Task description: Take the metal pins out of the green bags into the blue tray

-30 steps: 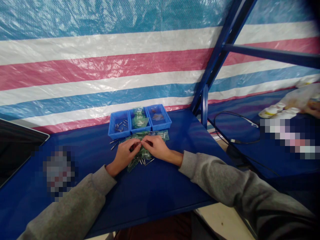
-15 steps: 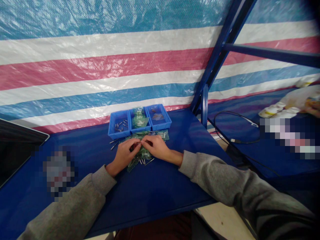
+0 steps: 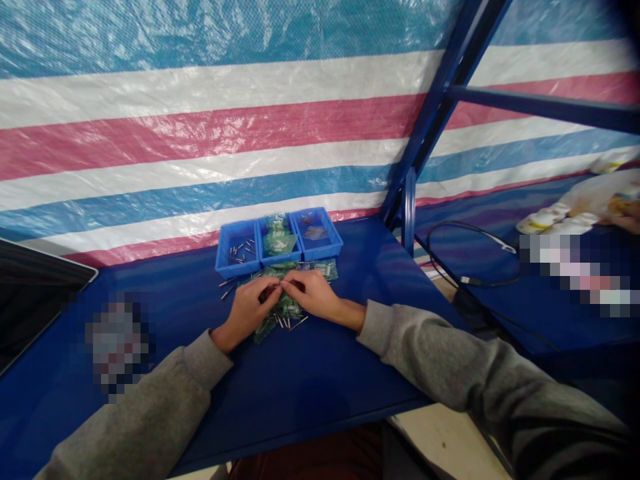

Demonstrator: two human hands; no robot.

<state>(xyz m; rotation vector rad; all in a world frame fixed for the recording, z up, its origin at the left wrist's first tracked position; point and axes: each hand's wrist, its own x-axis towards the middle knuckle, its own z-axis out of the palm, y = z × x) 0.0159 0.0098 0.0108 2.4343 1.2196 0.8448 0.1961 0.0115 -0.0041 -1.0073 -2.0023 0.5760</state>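
Observation:
My left hand (image 3: 247, 308) and my right hand (image 3: 313, 292) rest together on a pile of small green plastic packets (image 3: 280, 313) and loose metal pins (image 3: 295, 325) on the blue table (image 3: 310, 380). Their fingertips meet in a pinch over the pile; what they pinch is too small to make out. Three small blue bins stand just behind: the left bin (image 3: 237, 249) holds metal pins, the middle bin (image 3: 279, 240) holds green packets, the right bin (image 3: 316, 235) holds a few small parts.
A striped tarp (image 3: 200, 133) hangs behind the table. A blue steel frame post (image 3: 409, 207) stands at the right. A black cable (image 3: 465, 257) loops on the neighbouring table, where another person's hand (image 3: 627, 217) shows at the far right. A dark tray edge (image 3: 30, 293) lies left.

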